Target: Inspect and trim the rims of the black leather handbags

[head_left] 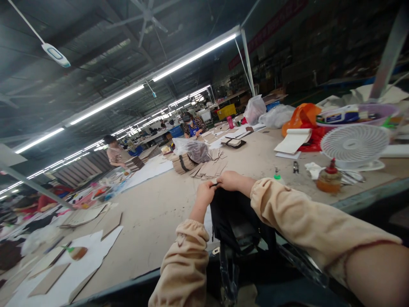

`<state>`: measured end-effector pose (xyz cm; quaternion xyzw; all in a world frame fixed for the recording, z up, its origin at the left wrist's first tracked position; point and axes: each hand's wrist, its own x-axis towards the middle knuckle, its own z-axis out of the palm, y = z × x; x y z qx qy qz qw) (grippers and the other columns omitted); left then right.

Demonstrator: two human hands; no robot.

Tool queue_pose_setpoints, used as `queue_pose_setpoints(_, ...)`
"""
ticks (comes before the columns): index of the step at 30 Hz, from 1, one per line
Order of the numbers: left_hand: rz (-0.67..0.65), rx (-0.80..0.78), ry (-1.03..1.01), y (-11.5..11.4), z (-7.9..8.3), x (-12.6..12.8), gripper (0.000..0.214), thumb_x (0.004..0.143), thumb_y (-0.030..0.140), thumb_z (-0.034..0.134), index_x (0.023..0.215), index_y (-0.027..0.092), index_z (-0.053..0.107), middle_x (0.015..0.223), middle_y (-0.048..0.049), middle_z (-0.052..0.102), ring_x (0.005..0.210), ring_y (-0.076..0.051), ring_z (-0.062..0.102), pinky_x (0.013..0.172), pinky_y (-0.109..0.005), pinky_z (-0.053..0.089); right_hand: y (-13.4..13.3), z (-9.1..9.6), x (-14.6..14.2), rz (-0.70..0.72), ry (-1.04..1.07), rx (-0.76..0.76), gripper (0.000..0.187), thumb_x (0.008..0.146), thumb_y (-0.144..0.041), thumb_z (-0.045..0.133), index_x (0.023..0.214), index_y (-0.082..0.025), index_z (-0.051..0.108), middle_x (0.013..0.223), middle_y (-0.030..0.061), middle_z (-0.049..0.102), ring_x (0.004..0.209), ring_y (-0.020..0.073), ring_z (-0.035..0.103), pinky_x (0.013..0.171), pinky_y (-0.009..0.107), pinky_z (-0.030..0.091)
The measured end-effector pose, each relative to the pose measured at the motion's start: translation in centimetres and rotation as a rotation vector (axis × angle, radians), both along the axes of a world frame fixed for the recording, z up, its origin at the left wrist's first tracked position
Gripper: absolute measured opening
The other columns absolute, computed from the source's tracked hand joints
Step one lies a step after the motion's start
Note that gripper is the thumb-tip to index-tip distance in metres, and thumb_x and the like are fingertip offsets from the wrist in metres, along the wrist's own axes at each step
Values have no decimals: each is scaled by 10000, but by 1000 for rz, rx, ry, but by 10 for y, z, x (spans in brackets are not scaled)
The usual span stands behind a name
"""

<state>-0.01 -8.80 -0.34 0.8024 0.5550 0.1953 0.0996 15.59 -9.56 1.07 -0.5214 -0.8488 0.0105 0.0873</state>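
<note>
My left hand (204, 194) and my right hand (230, 180) meet at the top edge of a black bag (234, 221) that stands on the near side of the long worktable (153, 213). Both hands have their fingers curled and pinch the bag's upper rim between them. Beige sleeves cover both forearms. The bag's lower part hangs over the table's front edge, beside a clear plastic wrap (228, 273).
Stacks of brown card pieces (207, 167) and a plastic bag (191, 150) lie beyond the hands. A white fan (354, 145), a glue bottle (329, 179), a notepad (293, 140) sit at right. Card sheets (64, 273) lie at left. Other people (116, 151) work farther along.
</note>
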Motion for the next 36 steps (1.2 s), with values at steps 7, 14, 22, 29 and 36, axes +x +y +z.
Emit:
queue_pose_setpoints(7, -32, -100, -34, 4, -6, -9, 157, 696, 198, 589, 815, 173, 689, 683, -11, 654, 681, -143, 572, 628, -238, 404, 0, -3, 2, 27, -36, 46, 301, 808, -340, 447, 905, -187, 688, 911, 118, 687, 873, 227, 613, 735, 290, 418)
queue_pose_setpoints(14, -36, -106, 52, -1, 0, -6, 147, 711, 172, 557, 770, 162, 691, 665, -24, 653, 666, -154, 572, 619, -242, 408, 2, -5, 3, 39, -25, 73, 305, 809, -349, 445, 885, -184, 691, 892, 117, 688, 859, 239, 618, 714, 299, 425)
queue_pose_setpoints(22, -85, 35, 67, 2, -1, 0, 213, 812, 255, 490, 855, 211, 694, 784, -26, 681, 746, -146, 581, 676, -234, 407, 0, -6, 7, 30, -4, 64, 325, 840, -349, 415, 913, -189, 688, 886, 113, 687, 841, 224, 618, 696, 282, 414)
queue_pose_setpoints(29, -68, 57, 181, 2, 5, 3, 153, 793, 239, 535, 823, 202, 680, 760, -38, 670, 731, -150, 571, 651, -240, 378, 1, -6, 27, 69, 14, -29, 365, 793, -488, 487, 873, -205, 705, 781, 60, 696, 710, 164, 612, 586, 216, 387)
queue_pose_setpoints(36, -77, 63, 220, 1, 5, 2, 151, 792, 254, 535, 813, 193, 671, 769, -53, 672, 724, -160, 573, 638, -248, 375, -4, -5, 23, 21, -9, 8, 330, 825, -357, 448, 913, -172, 707, 873, 113, 698, 798, 204, 621, 687, 259, 407)
